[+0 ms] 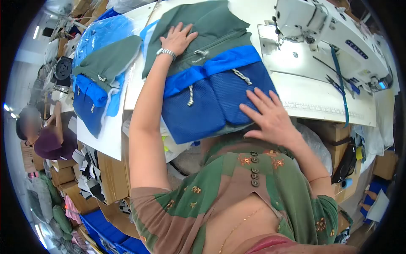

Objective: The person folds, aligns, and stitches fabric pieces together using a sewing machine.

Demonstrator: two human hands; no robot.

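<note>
A sewn fabric panel (211, 76), dark green above and blue mesh pockets below, lies on the white sewing table (321, 91) and hangs a little over its front edge. Two light cord loops dangle from the bright blue pocket bands, and a zipper crosses the green part. My left hand (178, 39), with a watch on the wrist, rests flat on the green fabric, fingers spread. On the lower right mesh pocket lies my right hand (268, 116), its fingers stretched out and apart. Neither hand grips anything.
A white sewing machine (334, 34) stands at the right. Scissors (336, 84) and a teal strip (338, 76) lie beside it. A similar green and blue panel (95, 80) is on the left, near plastic-wrapped blue material (105, 36). Another person (48, 131) sits at far left; cardboard boxes (112, 178) stand below.
</note>
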